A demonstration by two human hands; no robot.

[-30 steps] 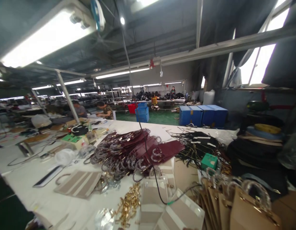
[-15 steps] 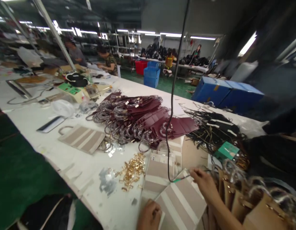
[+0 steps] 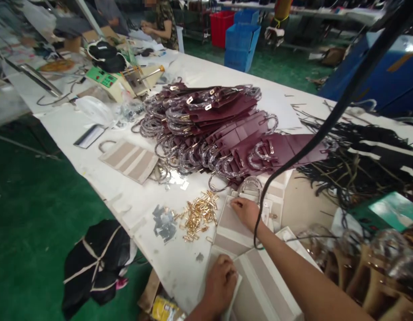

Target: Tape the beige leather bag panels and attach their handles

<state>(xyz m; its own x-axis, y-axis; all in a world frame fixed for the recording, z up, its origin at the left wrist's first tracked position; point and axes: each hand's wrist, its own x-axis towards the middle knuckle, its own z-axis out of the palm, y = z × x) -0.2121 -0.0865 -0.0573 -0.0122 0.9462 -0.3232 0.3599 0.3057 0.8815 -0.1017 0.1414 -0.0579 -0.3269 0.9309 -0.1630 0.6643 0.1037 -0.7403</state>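
Hands (image 3: 223, 281) at striped panels (image 3: 265, 285), cable (image 3: 340, 104) across right wrist (image 3: 265, 234), gold fittings (image 3: 200, 216) nearby.

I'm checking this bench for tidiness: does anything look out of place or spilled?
Gold fittings lie in a loose heap on the white table, with no container, as if tipped out. A black cable hangs near the right hand, possibly in the way.

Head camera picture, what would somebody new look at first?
Probably the big heap of dark red bags with looped handles, mid-table. Nearer, shiny gold metal pieces lie left of the person's right hand. A thick black cord also sweeps across the right side.
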